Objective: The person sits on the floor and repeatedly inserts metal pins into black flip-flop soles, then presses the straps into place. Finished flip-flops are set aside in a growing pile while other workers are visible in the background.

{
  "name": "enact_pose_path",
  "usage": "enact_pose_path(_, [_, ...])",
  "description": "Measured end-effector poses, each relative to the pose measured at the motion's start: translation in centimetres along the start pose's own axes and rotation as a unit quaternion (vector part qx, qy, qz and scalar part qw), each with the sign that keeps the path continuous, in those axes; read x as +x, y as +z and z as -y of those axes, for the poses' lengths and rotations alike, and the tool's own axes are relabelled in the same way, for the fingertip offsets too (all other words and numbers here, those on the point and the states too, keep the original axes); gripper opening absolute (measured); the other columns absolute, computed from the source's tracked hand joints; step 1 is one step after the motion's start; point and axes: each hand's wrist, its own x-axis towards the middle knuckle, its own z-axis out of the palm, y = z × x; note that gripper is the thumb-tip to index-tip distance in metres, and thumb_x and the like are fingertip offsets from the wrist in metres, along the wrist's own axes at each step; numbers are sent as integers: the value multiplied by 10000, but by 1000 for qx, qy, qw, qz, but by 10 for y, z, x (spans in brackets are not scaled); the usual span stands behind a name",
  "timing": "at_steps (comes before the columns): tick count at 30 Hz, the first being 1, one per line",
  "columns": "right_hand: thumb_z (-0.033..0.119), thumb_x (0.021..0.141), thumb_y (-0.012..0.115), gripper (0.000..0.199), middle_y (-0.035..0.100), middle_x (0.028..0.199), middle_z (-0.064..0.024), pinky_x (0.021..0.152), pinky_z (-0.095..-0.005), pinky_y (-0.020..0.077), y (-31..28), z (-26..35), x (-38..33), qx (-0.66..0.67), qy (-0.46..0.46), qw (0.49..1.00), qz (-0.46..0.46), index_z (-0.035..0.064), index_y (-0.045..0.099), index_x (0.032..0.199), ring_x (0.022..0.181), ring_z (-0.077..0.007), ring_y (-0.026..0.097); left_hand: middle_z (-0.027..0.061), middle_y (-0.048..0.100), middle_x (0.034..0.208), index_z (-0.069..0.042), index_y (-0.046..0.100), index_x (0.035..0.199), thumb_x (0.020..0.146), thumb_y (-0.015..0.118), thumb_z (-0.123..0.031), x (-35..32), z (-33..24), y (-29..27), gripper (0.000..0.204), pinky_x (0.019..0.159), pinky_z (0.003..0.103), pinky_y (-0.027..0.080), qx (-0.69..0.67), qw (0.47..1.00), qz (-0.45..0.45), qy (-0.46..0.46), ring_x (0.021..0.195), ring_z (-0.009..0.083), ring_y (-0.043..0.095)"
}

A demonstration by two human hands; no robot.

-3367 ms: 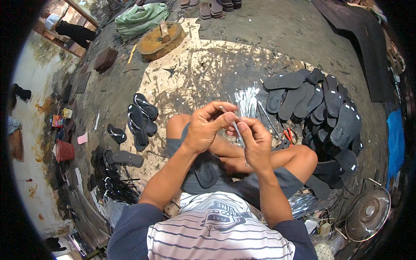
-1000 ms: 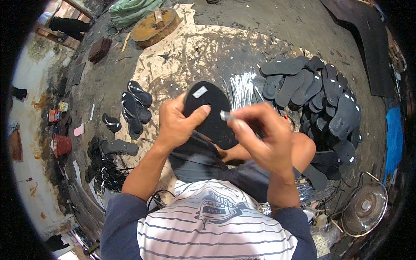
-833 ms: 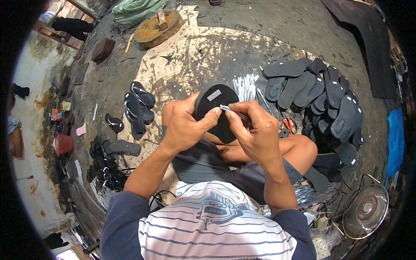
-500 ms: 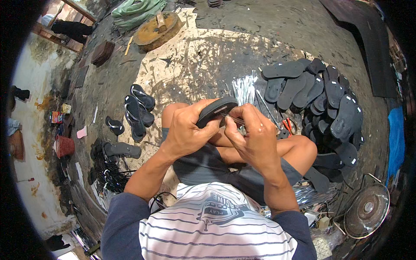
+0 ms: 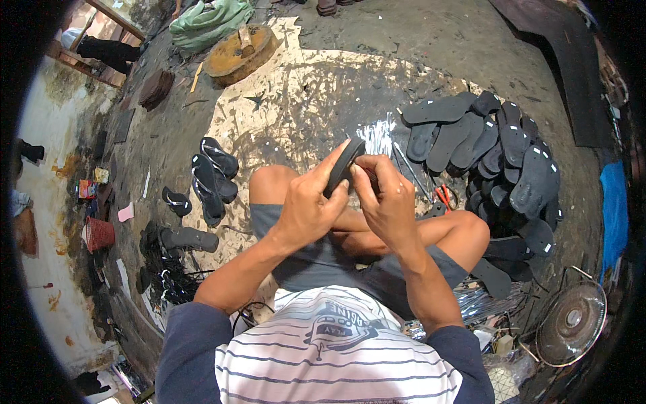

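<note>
My left hand (image 5: 306, 202) is wrapped round a black flip-flop sole (image 5: 344, 166), held tilted on edge above my crossed legs. Against the sole's right side, my right hand (image 5: 387, 198) is closed in a pinch; what lies between its fingertips is hidden. Beyond my hands, a bundle of silvery white strips (image 5: 378, 137) lies on the floor. Red-handled pliers (image 5: 444, 195) rest by my right knee. Many black soles (image 5: 449, 145) with small white tags are heaped at the right.
Flip-flops with straps (image 5: 207, 188) lie left of my knee, above a tangle of black straps (image 5: 176, 283). A round wooden block (image 5: 232, 60) and a green sack (image 5: 208, 27) stand at the far left. A fan (image 5: 572, 316) is near right; a red basket (image 5: 101, 232) stands by the wall.
The sole has turned more upright and edge-on in my left hand. My right hand has moved in against it, and the thin dark strands seen at its fingers are now out of sight.
</note>
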Motion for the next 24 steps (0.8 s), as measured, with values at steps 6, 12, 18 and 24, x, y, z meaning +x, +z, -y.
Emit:
enact_pose_path(6, [131, 952, 690, 148, 712, 924, -183, 672, -438, 554, -1, -5, 4, -30, 13, 999, 0, 1, 641, 1003, 811, -367, 704, 259, 677, 1261, -34, 505, 1488, 892, 628, 29, 7, 6, 6, 611, 873, 365, 563, -35, 999, -9, -1, 1094, 328, 722])
enact_pose_path(12, [110, 951, 703, 140, 699, 832, -134, 614, -352, 521, 2, -18, 7, -35, -38, 998, -30, -8, 651, 1005, 696, -216, 660, 245, 636, 1345, -39, 510, 1488, 869, 624, 53, 9, 15, 5, 636, 922, 369, 551, -57, 997, 13, -49, 1165, 370, 681])
enact_pose_path(18, [124, 949, 694, 152, 715, 925, -170, 706, -417, 554, -3, -18, 0, -47, 4, 999, 1, 3, 663, 1035, 809, -356, 707, 229, 606, 1400, -38, 497, 1498, 843, 644, 54, 6, 10, 8, 678, 1005, 378, 520, -34, 999, 37, 11, 1236, 332, 644])
enact_pose_path(24, [125, 940, 722, 145, 731, 941, -142, 702, -378, 551, -24, -6, 7, 17, 25, 1000, 8, 12, 703, 1030, 790, -294, 719, 71, 669, 1261, -5, 577, 1409, 1009, 660, -96, 28, 32, -24, 419, 966, 287, 529, -369, 909, 121, -150, 1132, 131, 635])
